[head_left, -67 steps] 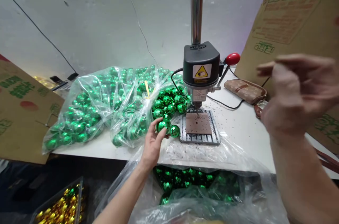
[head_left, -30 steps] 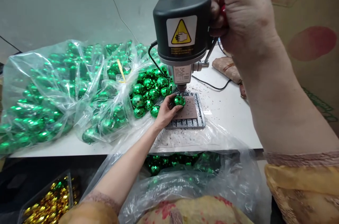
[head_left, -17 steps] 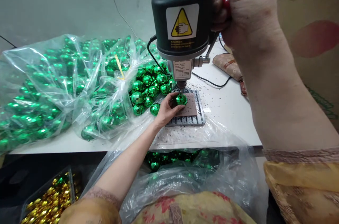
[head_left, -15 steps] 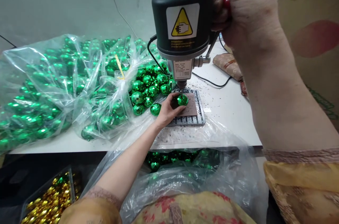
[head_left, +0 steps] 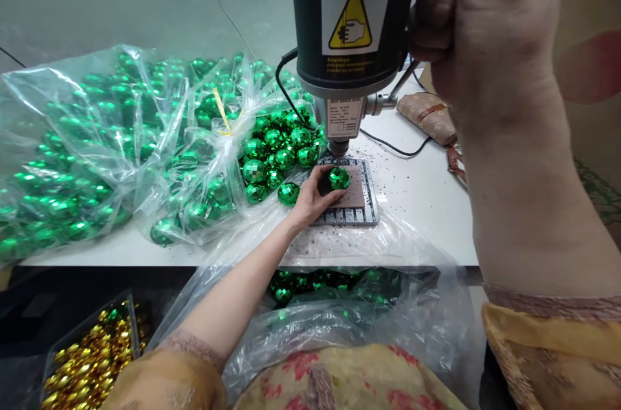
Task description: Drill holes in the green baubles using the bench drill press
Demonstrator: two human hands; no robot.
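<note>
My left hand (head_left: 314, 195) grips a shiny green faceted ball (head_left: 339, 178) between thumb and fingers on a brown pad (head_left: 355, 189). That pad lies on the slotted metal base (head_left: 372, 206) of a small drill press (head_left: 356, 22). Directly over the ball is the press's chuck (head_left: 338, 146), close to the ball's top; whether the bit touches it I cannot tell. At the upper right my right hand (head_left: 485, 22) is wrapped round the press's feed handle, whose knob is mostly hidden by the fingers. Another green ball (head_left: 288, 194) sits just left of my left hand.
Clear plastic bags (head_left: 121, 158) full of green balls cover the table's left side. More green balls (head_left: 291, 150) spill beside the press. A patterned bag (head_left: 427, 116) lies behind right. Below the table edge are a plastic sheet (head_left: 388, 326) and a bin of gold balls (head_left: 90, 358).
The press head appears larger and higher in view as the camera shifts. My right hand has moved right and up in view on the handle. My left hand still holds the ball beneath the chuck.
</note>
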